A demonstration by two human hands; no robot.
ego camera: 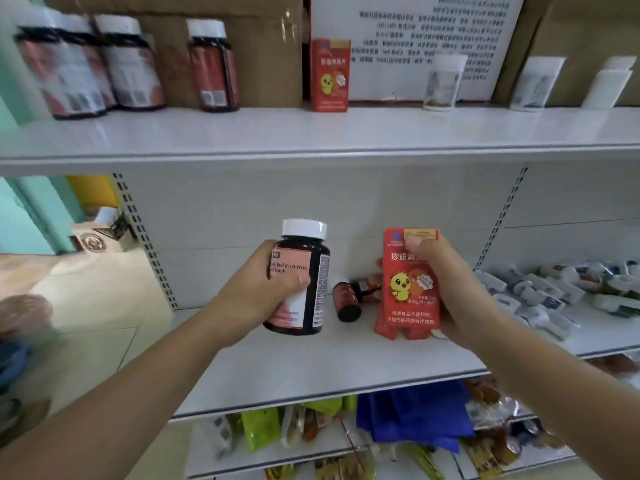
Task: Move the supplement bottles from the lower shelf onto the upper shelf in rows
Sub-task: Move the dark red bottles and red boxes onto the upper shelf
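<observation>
left hand (263, 289) bottle (313, 258) — maybe "Red Rich Iron", right hand (450, 271) box (405, 292)

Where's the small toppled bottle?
Head view, centre: toppled bottle lies on the lower shelf between the left hand's dark bottle and right hand's red box.

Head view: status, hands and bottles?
Left hand grips dark bottle, upright. Right hand holds red box. Small bottle lies between them on lower shelf. Nothing blocks upper shelf front.

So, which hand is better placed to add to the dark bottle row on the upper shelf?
Left. The left hand grips a matching dark bottle, roughly upright, on the side of that row; the right hand holds a red box.
</observation>
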